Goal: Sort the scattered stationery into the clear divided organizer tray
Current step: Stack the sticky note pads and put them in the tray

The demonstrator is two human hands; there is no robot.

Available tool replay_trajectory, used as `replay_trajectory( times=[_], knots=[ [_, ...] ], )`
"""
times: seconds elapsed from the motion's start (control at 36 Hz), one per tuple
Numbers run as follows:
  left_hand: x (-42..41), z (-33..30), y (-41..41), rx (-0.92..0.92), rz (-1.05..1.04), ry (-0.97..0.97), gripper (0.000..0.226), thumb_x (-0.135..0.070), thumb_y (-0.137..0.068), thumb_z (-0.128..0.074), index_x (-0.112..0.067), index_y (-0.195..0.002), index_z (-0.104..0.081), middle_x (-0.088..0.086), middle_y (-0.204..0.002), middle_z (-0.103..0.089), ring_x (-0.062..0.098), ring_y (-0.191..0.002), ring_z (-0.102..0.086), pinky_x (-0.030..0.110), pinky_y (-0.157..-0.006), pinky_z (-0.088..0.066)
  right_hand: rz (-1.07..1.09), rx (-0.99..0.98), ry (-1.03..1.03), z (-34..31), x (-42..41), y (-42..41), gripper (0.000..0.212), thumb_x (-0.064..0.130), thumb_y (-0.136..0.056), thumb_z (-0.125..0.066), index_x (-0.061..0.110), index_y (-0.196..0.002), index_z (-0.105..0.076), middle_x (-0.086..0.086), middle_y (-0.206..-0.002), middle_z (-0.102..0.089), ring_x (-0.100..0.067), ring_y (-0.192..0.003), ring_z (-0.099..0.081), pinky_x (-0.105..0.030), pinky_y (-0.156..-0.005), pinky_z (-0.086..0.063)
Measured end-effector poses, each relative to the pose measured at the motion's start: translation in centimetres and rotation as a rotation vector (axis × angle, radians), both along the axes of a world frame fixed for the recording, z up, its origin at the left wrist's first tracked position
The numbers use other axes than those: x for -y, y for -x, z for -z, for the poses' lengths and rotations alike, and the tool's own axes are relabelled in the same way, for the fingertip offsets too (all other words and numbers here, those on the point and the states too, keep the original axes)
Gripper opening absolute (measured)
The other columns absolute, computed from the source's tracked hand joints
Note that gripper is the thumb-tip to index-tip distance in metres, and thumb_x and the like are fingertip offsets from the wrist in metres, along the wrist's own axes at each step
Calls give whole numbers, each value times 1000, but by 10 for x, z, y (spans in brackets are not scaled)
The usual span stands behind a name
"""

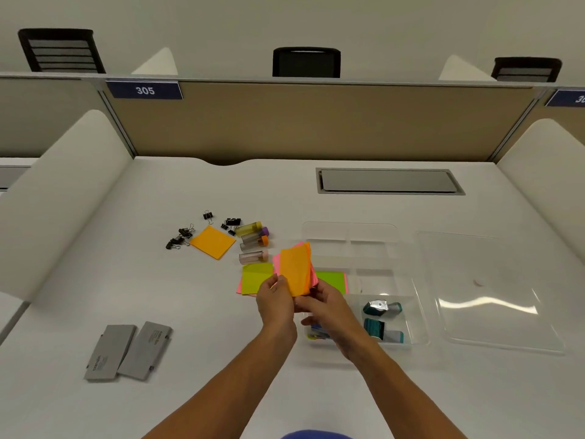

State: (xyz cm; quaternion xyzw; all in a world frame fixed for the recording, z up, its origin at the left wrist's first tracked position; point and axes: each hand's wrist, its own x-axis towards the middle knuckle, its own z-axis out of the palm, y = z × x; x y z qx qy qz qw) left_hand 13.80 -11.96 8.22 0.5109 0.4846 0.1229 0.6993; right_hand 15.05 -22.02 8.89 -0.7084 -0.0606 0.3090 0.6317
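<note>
I am looking down at a white worktop (95, 264) in a study booth with a tan wall behind it. There is only the head view.

My left hand (274, 304) and right hand (326, 307) are both up, just above the near-left part of the clear organizer tray (405, 248). The fingers of both hands pinch a small stack of sticky notes (294, 270), orange on top and pink behind. A green pad (332, 280) already sits in the tray, and a yellow-green pad (254, 277) lies just beside its left wall. The near slots hold teal tape rollers (381, 308).

Still out on the worktop are an orange pad (212, 242), black binder clips (180, 237), little tubes (253, 237) and two grey cases (126, 351). The clear lid (490, 296) lies to the right.

I think the stack could fan out and slip, because the sheets look loose. If my pinch is weak, some could fall in the wrong slot.
</note>
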Motion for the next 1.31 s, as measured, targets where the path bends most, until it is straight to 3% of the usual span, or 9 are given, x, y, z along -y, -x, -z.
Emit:
replay_trajectory(
  times=[0.14,0.19,0.28,0.44,0.58,0.75,0.92,1.14,1.31],
  knots=[
    [4,5,1,32,172,113,14,-20,-100,-49,-19,-114,-51,5,-107,-63,25,-98,-64,42,-89,-56,116,108,159,8,4,-4,27,40,-98,-57,27,-122,-57,2,-107,-68,-13,-93,-68,-26,-72,-59],
    [6,6,3,70,248,140,23,-14,-95,-56,-16,-117,-54,6,-107,-68,22,-98,-67,38,-87,-55,181,142,201,10,8,-11,12,35,-101,-52,29,-109,-60,2,-96,-67,-12,-83,-68,-20,-63,-56],
    [6,6,4,131,266,139,39,-11,-88,-65,-24,-121,-50,3,-110,-70,19,-102,-67,36,-85,-54,207,239,268,10,19,-27,16,29,-100,-56,27,-115,-56,7,-97,-65,-11,-84,-66,-25,-66,-55],
    [-10,6,0,162,247,-29,37,-11,-93,-62,-28,-123,-49,-6,-118,-61,14,-107,-60,25,-73,-52,212,356,363,1,46,-60,17,24,-94,-67,32,-106,-58,4,-97,-69,-16,-84,-66,-39,-72,-58],
    [-20,6,-12,109,521,-126,44,-16,-93,-63,-19,-134,-50,-2,-126,-62,17,-111,-61,31,-85,-54,105,368,476,-3,58,-83,17,23,-91,-70,23,-108,-67,0,-99,-69,-20,-87,-67,-46,-81,-58],
    [-22,4,-25,33,780,-327,43,-22,-94,-61,-14,-135,-52,1,-128,-60,16,-105,-63,25,-76,-52,89,365,593,3,60,-99,24,17,-89,-71,13,-113,-69,-8,-99,-70,-23,-85,-66,-41,-76,-57],
    [-23,6,-28,19,684,-410,35,-21,-93,-60,-14,-127,-58,2,-120,-64,19,-104,-64,41,-94,-53,7,445,852,11,51,-107,34,24,-92,-65,15,-125,-65,-11,-117,-68,-31,-102,-64,-34,-79,-47],
    [-36,18,-14,-10,625,-484,24,-20,-94,-60,-19,-118,-62,-3,-114,-66,15,-103,-64,36,-94,-53,-105,382,941,15,28,-108,42,28,-91,-66,14,-130,-57,-11,-120,-65,-31,-105,-62,-34,-79,-48],
    [-48,24,-7,-22,590,-473,24,-21,-94,-60,-19,-117,-64,-5,-112,-66,14,-101,-65,32,-91,-54,-208,505,1109,13,22,-101,15,14,-86,-65,13,-88,-50,-7,-86,-58,-24,-76,-55,-28,-58,-39]
  ],
)
